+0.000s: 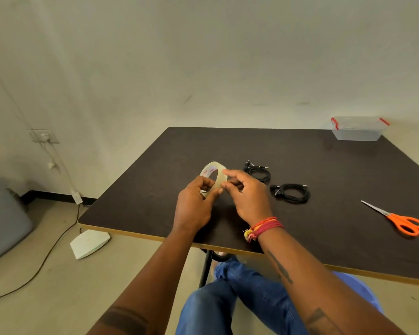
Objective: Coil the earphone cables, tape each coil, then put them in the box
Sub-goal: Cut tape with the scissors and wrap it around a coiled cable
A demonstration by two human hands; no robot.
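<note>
My left hand [195, 204] grips a roll of clear tape [212, 171] from below, holding it upright above the dark table [155, 170]. My right hand [247, 192] pinches at the roll's outer face with thumb and fingertips. Two coiled black earphone cables lie on the table to the right: one [257, 172] farther back, one [291, 192] nearer and further right. A clear plastic box [358, 130] with red clips stands at the table's far right corner; I cannot tell if its lid is on.
Orange-handled scissors [397, 220] lie near the right edge of the table. On the floor to the left are a white flat device [90, 243], a black cable and a grey container [3, 213]. My knees in blue jeans sit under the table's front edge.
</note>
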